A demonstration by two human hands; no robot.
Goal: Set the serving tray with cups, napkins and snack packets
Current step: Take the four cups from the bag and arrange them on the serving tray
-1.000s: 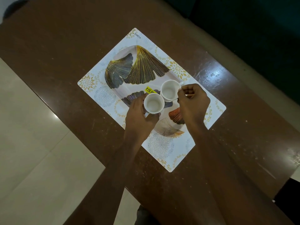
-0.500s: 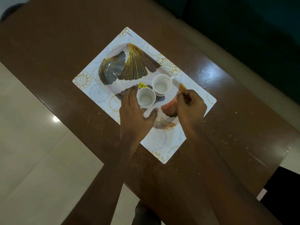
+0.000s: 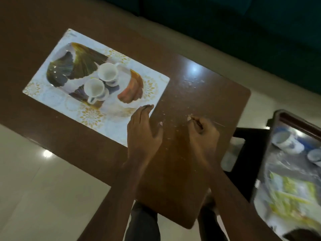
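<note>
Left hand (image 3: 144,129) flat, fingers spread; right hand (image 3: 202,134) loosely curled, empty.

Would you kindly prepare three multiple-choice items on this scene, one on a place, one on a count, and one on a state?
1. Where do the white cups stand?
A. on the leaf-patterned tray
B. on the bare wooden table
C. on the floor

2. How many white cups are on that tray?
A. one
B. two
C. four

3. What is the left hand doing?
A. gripping a cup
B. lying open and empty
C. holding a napkin

Answers:
1 A, both the near cup and the far cup sit on the tray, which lies on a placemat on the table.
2 B, only those two cups show there.
3 B, the left hand is spread flat with nothing in it, at the placemat's near corner; the right hand is loosely curled over the table, and whether it holds anything is unclear.
</note>
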